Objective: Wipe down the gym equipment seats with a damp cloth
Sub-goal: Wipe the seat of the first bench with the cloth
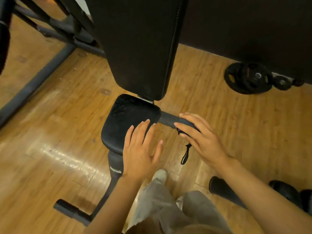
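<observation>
The black padded seat (128,119) of a weight bench lies in the middle of the head view, with the bench's long black backrest (140,48) rising behind it. My left hand (140,152) is flat with spread fingers over the seat's near right corner, holding nothing. To the right of the seat, my right hand (202,137) curls over a dark bundled cloth (187,123). A black loop (185,154) hangs from the cloth below the hand. Whether the cloth touches the seat's edge I cannot tell.
The bench's front foot (72,211) stands on the wooden floor at lower left. A dark rack frame (33,81) runs along the left. Black weight plates (248,78) lie by the far right wall. Dark objects (224,190) sit at lower right beside my grey-trousered legs (168,208).
</observation>
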A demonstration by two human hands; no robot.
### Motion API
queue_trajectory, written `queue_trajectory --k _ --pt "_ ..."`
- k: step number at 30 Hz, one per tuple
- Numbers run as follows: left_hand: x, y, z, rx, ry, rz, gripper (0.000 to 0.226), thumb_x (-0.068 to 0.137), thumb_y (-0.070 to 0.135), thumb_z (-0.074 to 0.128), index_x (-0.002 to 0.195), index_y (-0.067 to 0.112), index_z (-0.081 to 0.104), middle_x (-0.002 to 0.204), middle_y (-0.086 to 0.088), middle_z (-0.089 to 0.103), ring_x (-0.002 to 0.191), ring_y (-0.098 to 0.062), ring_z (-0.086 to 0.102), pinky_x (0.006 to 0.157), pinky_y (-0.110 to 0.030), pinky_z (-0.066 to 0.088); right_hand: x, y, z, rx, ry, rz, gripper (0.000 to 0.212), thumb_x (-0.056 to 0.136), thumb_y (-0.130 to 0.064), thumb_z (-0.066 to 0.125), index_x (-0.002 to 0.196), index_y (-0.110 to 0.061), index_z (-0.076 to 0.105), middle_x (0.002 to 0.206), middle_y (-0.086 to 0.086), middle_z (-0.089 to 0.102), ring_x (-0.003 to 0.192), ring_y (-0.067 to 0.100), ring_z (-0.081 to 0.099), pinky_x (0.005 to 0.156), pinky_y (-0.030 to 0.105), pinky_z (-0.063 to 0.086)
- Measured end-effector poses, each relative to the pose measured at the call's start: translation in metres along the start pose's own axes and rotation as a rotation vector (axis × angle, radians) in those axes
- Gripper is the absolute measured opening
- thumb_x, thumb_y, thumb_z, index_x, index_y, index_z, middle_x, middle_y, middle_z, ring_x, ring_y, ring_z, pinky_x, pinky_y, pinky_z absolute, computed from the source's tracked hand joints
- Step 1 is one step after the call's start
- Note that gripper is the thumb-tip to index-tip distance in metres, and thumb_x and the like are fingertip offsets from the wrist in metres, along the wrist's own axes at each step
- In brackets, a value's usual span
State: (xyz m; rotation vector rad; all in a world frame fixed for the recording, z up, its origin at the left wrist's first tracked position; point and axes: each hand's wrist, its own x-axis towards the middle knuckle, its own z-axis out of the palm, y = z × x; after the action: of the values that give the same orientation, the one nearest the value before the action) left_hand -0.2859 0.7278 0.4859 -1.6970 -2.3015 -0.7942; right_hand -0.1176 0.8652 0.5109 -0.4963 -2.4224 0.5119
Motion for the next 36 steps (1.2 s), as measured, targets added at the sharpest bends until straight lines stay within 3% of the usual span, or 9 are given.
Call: queue_trajectory --k 8,14,19,22,26,30,33,36 --pt "-0.057 0.020 0.016 0.190 0.039 -0.245 0.048 0.097 0.037 0.054 0.133 0.007 0.061 0.140 -0.011 0.057 0.129 -0.029 0.054 0.113 -0.051 0.035 -0.020 0.045 0.033 0.144 -0.121 -0.261 0.032 0.105 -0.023 0.052 0.122 -0.002 0.070 0.128 0.021 0.061 0.122 0.035 0.057 0.099 0.048 0.050" --pt "-0.114 0.014 0.060 0.269 -0.003 -0.428 0.049 0.099 0.041 0.049 0.136 0.009 0.058 0.142 -0.011 0.055 0.132 -0.028 0.050 0.116 -0.046 0.031 -0.045 0.072 0.085 0.220 -0.154 -0.309 0.034 0.105 -0.024 0.051 0.121 -0.001 0.069 0.128 0.020 0.061 0.120 0.034 0.055 0.104 0.042 0.047" --pt "-0.156 -0.030 0.124 0.263 -0.067 -0.511 0.056 0.100 0.047 0.038 0.145 0.015 0.049 0.153 -0.008 0.045 0.142 -0.025 0.040 0.120 -0.046 0.025 -0.070 0.095 0.166 0.229 -0.165 -0.339 0.031 0.104 -0.021 0.053 0.123 -0.002 0.068 0.130 0.020 0.059 0.121 0.033 0.054 0.105 0.044 0.046" --pt "-0.175 -0.064 0.166 0.229 -0.028 -0.528 0.059 0.101 0.047 0.039 0.150 0.014 0.041 0.158 -0.007 0.037 0.147 -0.024 0.032 0.122 -0.045 0.022 -0.080 0.101 0.220 0.225 -0.146 -0.378 0.031 0.103 -0.018 0.053 0.124 -0.001 0.068 0.130 0.021 0.059 0.121 0.034 0.055 0.104 0.045 0.047" --pt "-0.191 -0.120 0.212 0.075 0.138 -0.459 0.051 0.106 0.034 0.037 0.150 0.007 0.040 0.157 -0.011 0.039 0.147 -0.026 0.033 0.119 -0.049 0.027 -0.088 0.102 0.290 0.206 -0.069 -0.473 0.031 0.103 -0.018 0.053 0.125 0.000 0.067 0.131 0.022 0.059 0.125 0.033 0.053 0.110 0.032 0.040" --pt "-0.193 -0.180 0.243 0.070 0.260 -0.329 0.048 0.106 0.026 0.036 0.148 0.002 0.040 0.156 -0.015 0.040 0.147 -0.028 0.032 0.119 -0.050 0.029 -0.082 0.099 0.359 0.174 0.065 -0.573 0.031 0.104 -0.019 0.053 0.126 -0.001 0.066 0.132 0.023 0.059 0.126 0.036 0.052 0.107 0.045 0.045" --pt "-0.189 -0.214 0.259 0.104 0.291 -0.217 0.048 0.106 0.023 0.034 0.149 0.003 0.040 0.157 -0.013 0.038 0.149 -0.025 0.028 0.123 -0.045 0.022 -0.076 0.091 0.399 0.123 0.150 -0.640 0.032 0.100 -0.015 0.060 0.127 0.000 0.064 0.132 0.023 0.059 0.127 0.036 0.052 0.108 0.045 0.044" --pt "-0.189 -0.238 0.274 0.090 0.339 -0.104 0.048 0.105 0.019 0.033 0.150 0.002 0.038 0.158 -0.015 0.036 0.150 -0.026 0.025 0.124 -0.044 0.018 -0.079 0.090 0.434 -0.077 0.276 -0.691 0.034 0.098 -0.013 0.063 0.130 -0.003 0.064 0.136 0.019 0.059 0.129 0.033 0.052 0.108 0.042 0.041"
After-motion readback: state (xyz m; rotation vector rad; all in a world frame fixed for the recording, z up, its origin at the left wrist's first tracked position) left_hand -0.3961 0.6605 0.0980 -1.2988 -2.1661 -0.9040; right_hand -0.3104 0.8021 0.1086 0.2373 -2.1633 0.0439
